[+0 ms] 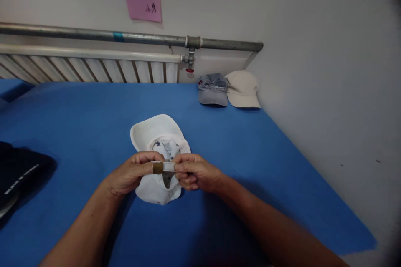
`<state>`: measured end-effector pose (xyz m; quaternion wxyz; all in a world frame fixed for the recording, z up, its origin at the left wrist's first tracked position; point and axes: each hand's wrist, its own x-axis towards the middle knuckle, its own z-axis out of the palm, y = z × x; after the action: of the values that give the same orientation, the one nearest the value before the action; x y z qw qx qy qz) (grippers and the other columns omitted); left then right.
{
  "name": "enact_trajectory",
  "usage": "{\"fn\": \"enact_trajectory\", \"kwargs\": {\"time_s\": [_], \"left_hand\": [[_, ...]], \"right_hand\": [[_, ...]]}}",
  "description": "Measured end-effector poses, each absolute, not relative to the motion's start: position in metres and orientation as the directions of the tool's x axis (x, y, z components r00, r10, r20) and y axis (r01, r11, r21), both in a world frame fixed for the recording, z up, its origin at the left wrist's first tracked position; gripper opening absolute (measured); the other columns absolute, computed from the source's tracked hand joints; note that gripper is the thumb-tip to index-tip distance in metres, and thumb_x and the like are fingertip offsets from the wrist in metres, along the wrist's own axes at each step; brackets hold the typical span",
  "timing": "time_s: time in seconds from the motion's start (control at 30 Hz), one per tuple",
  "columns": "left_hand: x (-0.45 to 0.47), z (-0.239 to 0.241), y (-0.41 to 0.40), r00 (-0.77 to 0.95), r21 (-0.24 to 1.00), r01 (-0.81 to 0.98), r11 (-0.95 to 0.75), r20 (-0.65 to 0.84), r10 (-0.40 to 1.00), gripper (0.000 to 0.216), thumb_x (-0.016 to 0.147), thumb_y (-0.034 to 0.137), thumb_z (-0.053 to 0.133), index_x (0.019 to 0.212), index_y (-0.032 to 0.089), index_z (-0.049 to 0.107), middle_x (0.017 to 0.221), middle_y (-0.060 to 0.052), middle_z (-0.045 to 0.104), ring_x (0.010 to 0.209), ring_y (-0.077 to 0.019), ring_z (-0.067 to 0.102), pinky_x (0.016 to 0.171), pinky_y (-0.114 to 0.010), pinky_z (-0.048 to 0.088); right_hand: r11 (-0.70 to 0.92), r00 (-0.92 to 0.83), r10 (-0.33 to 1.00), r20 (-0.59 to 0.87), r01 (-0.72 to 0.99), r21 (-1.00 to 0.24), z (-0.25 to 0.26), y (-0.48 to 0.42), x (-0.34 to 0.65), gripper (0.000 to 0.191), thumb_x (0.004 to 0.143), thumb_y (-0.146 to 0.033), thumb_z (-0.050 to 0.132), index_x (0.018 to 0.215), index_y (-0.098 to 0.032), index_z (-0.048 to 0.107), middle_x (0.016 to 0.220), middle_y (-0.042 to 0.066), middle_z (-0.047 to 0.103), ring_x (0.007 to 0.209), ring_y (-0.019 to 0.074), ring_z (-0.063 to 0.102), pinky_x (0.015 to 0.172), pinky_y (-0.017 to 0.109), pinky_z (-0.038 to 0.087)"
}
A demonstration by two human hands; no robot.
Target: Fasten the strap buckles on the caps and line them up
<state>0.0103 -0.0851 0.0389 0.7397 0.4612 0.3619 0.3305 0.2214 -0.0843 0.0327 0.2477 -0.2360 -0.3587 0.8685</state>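
Note:
A white baseball cap (pixel 156 131) lies upside down on the blue tabletop, its brim pointing away from me and its inside showing. Across its back opening runs a white adjustment strap (pixel 169 167) with a brown buckle or tab (pixel 158 168). My left hand (pixel 138 170) pinches the strap at the brown piece, thumb on top. On the other side my right hand (pixel 194 172) is closed on the strap's white end, fingers curled. The fingers hide parts of the strap and the cap's edge.
A grey-blue cap (pixel 213 89) and a beige cap (pixel 243 89) sit side by side at the table's far right corner. Dark caps (pixel 25 171) lie at the left edge. Behind the blue table (pixel 78 108) are a radiator (pixel 94 69) and a metal pipe (pixel 150 38).

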Motion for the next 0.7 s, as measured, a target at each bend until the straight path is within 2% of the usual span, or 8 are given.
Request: {"fn": "enact_trajectory", "kwargs": {"time_s": [0.3,0.7], "left_hand": [[0.013,0.041,-0.086,0.514,0.908,-0.149,0.392,-0.268,0.815,0.03,0.064,0.04,0.083,0.07,0.013,0.073,0.066,-0.002,0.065,0.063,-0.0108,0.056,0.062,-0.02,0.044],[0.015,0.042,-0.085,0.528,0.92,-0.142,0.365,-0.241,0.814,0.034,0.065,0.047,0.081,0.07,0.014,0.071,0.066,-0.003,0.066,0.064,-0.0126,0.057,0.063,-0.021,0.044]], "right_hand": [[-0.586,-0.752,0.623,-0.217,-0.264,-0.766,0.034,-0.087,0.218,0.018,0.074,-0.028,0.072,0.077,-0.018,0.056,0.051,-0.011,0.041,0.036,0.001,0.024,0.035,0.016,0.018],[-0.493,-0.626,0.743,-0.236,-0.273,-0.826,0.034,-0.095,0.21,0.02,0.073,-0.032,0.071,0.079,-0.018,0.059,0.052,-0.011,0.044,0.036,0.0005,0.026,0.036,0.016,0.019]]}}
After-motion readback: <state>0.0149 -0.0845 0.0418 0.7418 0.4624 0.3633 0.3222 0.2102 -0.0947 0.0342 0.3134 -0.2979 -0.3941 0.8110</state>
